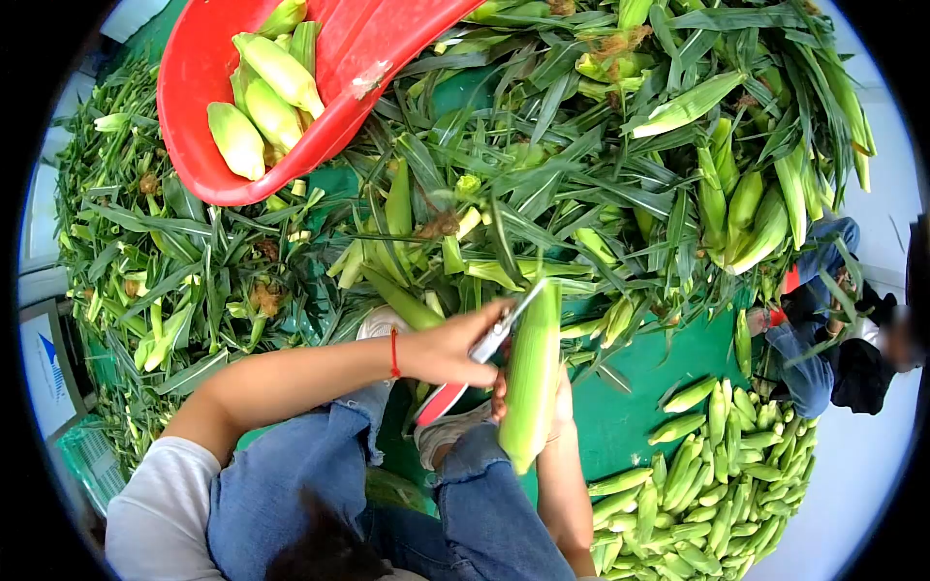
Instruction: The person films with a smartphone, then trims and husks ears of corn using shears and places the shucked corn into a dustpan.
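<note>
I see the left hand (453,344) closed around a knife (493,341) with a red and grey handle, its blade angled up and to the right in my view. The right hand (562,407) grips an ear of corn (531,373), mostly from behind, with a few fingertips (499,395) showing at its near side. That ear stands roughly upright in front of the knees, its husk pale green. The blade crosses to the ear's upper end; I cannot tell whether the edge is touching it. A red string bracelet (394,353) circles the left wrist.

Ahead and to the left I have a red tub (184,116) with several ears (274,73) lying inside. Leafy stalks and husks (145,218) spread in a deep heap to the left, and more unstripped corn (746,218) lies ahead and to the right. Near the lower right, a large pile of ears (717,474) rests on the green floor covering (625,416). At the far right I see another person (823,358) in jeans, beside the greenery.
</note>
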Demonstrator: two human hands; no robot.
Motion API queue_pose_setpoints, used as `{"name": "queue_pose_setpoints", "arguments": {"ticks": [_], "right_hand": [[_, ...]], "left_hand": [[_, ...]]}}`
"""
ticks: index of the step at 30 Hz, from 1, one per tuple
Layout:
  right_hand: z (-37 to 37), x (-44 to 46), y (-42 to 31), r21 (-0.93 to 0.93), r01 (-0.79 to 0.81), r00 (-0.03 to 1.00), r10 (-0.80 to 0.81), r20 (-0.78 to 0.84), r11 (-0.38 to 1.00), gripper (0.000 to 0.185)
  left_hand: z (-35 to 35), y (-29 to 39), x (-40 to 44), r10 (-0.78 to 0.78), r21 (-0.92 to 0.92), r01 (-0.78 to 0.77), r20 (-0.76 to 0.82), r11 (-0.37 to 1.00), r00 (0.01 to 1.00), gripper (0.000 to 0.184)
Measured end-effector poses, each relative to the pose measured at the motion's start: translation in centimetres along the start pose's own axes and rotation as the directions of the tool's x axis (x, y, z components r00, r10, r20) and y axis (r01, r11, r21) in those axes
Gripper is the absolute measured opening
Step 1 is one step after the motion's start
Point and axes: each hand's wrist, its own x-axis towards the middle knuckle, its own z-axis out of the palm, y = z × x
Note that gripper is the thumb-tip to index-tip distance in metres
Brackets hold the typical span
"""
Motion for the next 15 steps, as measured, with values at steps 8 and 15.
{"name": "queue_pose_setpoints", "arguments": {"ticks": [8,15], "right_hand": [[-0.2,-2.7,-1.5,-0.224,-0.098,0.964,0.036,-0.264,0.970,0.056],[-3.1,-7.0,-5.8,-0.111,0.555,0.813,-0.566,-0.140,0.824,0.044]], "left_hand": [[-7.2,-2.3,-0.8,-0.124,-0.011,0.155,-0.661,0.988,0.740,0.053],[-1.4,-0.7,3.9,0.229,0.962,-0.263,0.272,-0.070,0.935,0.063]]}}
